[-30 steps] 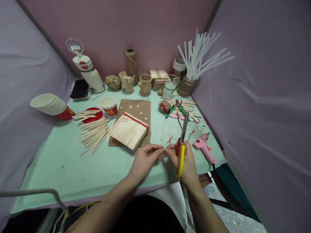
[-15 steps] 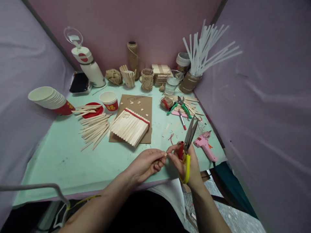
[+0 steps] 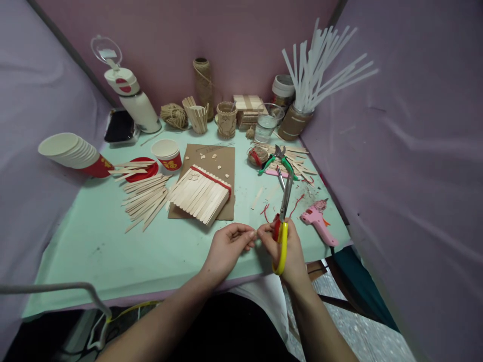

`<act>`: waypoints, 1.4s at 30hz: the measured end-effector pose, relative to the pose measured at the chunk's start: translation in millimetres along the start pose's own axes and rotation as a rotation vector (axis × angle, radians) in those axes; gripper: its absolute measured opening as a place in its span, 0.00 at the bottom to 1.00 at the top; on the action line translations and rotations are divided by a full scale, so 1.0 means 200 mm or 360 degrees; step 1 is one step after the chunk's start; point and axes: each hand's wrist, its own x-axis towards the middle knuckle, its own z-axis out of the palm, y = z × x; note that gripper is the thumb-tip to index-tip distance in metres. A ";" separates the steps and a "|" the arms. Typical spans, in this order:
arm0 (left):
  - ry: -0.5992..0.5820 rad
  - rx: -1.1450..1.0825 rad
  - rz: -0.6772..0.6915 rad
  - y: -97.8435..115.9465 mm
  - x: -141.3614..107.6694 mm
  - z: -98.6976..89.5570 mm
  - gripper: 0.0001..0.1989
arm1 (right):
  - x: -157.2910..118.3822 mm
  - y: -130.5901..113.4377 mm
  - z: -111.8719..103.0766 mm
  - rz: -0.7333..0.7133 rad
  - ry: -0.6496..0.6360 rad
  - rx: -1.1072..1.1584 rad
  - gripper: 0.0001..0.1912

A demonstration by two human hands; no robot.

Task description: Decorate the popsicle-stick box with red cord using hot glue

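Observation:
Near the table's front edge, my left hand (image 3: 230, 246) pinches a small pale wooden piece, mostly hidden by the fingertips. My right hand (image 3: 290, 251) carries scissors (image 3: 284, 211) with yellow and red handles, their blades pointing up and away. Its thumb and forefinger meet close to the left fingertips. Beyond the left hand, a box of craft sticks (image 3: 202, 193) with a red yarn band rests tilted on a brown cardboard sheet (image 3: 226, 211). A few small wood petals (image 3: 194, 176) lie on the box, and several more are scattered on the cardboard.
A pink glue gun (image 3: 320, 222) lies at the right, with green-handled pruners (image 3: 279, 161) farther back. Loose craft sticks (image 3: 147, 198) and paper cups (image 3: 75, 153) are on the left. White glue sticks (image 3: 317, 70) stand in a jar at the back right.
Both hands have risen slightly, and the left wrist has turned. The scissors have shifted left, their blades now seen closer to edge-on. The small piece shows less between the fingers.

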 end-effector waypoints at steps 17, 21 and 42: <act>0.0197 -0.0739 -0.0184 0.05 -0.03 0.05 0.16 | -0.21 0.02 -0.11 0.0027 -0.0270 -0.0715 0.18; 0.0192 -0.0839 -0.0173 0.04 -0.03 0.07 0.15 | -0.27 0.01 -0.10 0.0158 -0.0276 -0.0952 0.22; -0.0008 -0.0955 -0.0231 0.00 -0.05 0.08 0.11 | -0.27 0.00 -0.06 0.0214 -0.0332 -0.1338 0.22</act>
